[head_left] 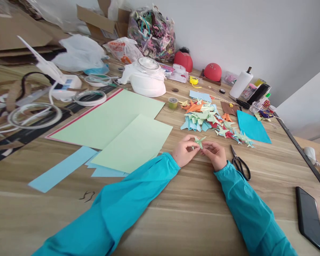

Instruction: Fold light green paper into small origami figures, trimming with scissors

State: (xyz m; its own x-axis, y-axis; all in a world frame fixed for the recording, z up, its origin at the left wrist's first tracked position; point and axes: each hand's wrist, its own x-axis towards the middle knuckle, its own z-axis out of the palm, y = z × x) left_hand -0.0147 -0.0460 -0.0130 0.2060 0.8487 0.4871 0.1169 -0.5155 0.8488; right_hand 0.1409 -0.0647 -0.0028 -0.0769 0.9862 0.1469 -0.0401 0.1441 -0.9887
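Observation:
A small light green folded paper figure (199, 142) is pinched between my two hands, above the wooden table. My left hand (186, 150) grips its left side with thumb and fingers, and my right hand (214, 153) holds it from the right. Just beyond them lies a pile of folded paper figures (202, 116) in green, blue, orange and red. Black-handled scissors (239, 164) rest beside my right wrist. To the left are large pale green paper sheets (134, 144), with blue paper strips (62, 170) partly beneath and next to them.
A spool of thread (172, 103) stands near the pile. A bright blue sheet (253, 126) lies on the right, and a phone (311, 217) at the near right. Behind are red pincushions (212, 72), a white bottle (240, 84), cable coils (34, 115) and plastic bags (80, 53).

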